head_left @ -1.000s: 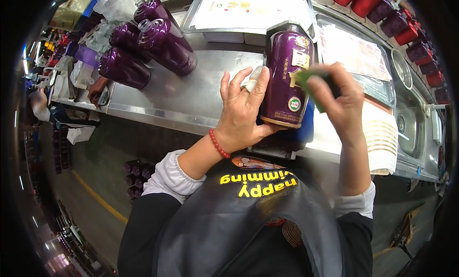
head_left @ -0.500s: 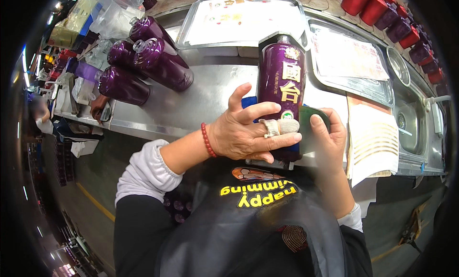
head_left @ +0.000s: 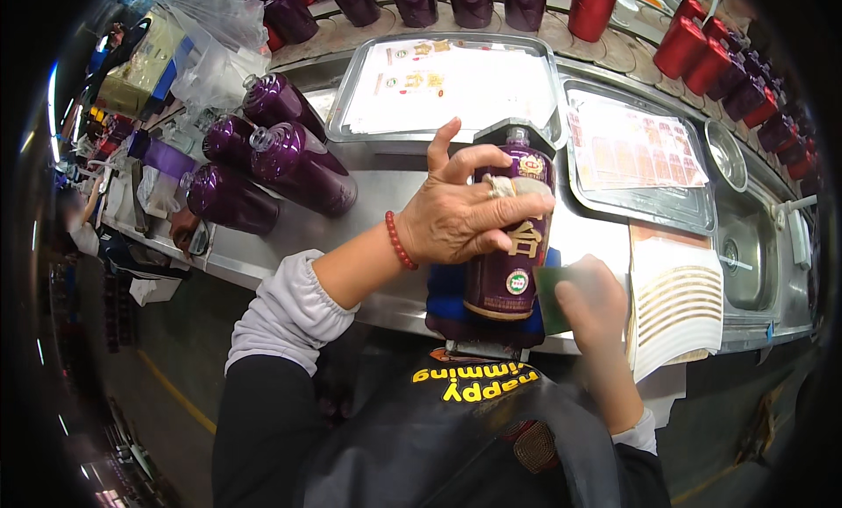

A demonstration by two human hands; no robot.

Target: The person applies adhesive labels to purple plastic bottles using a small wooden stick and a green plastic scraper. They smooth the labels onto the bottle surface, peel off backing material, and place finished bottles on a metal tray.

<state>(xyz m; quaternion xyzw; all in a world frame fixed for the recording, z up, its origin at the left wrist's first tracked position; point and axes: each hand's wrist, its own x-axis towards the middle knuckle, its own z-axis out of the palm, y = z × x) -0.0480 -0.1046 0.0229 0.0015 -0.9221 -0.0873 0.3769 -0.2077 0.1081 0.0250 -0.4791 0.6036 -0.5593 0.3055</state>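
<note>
A purple bottle with gold lettering and a small round green-and-white badge lies in front of me, its neck pointing away, on a blue pad. My left hand rests across the upper half of the bottle with fingers spread. One fingertip wears a whitish cover, pressed to the bottle's face, and the hand hides part of the lettering. In my right hand, blurred by motion, a flat green scraper-like piece is pinched between thumb and fingers. The piece stands at the bottle's lower right side.
Several purple bottles stand to the left on the steel bench. Behind are a metal tray of label sheets and a second tray. Gold-striped white strips lie right, beside a sink. Red and purple bottles line a conveyor.
My left hand has shifted up the bottle, uncovering the badge. The green piece has come down to the bottle's lower right side. The whole view has tilted, showing more of the conveyor.
</note>
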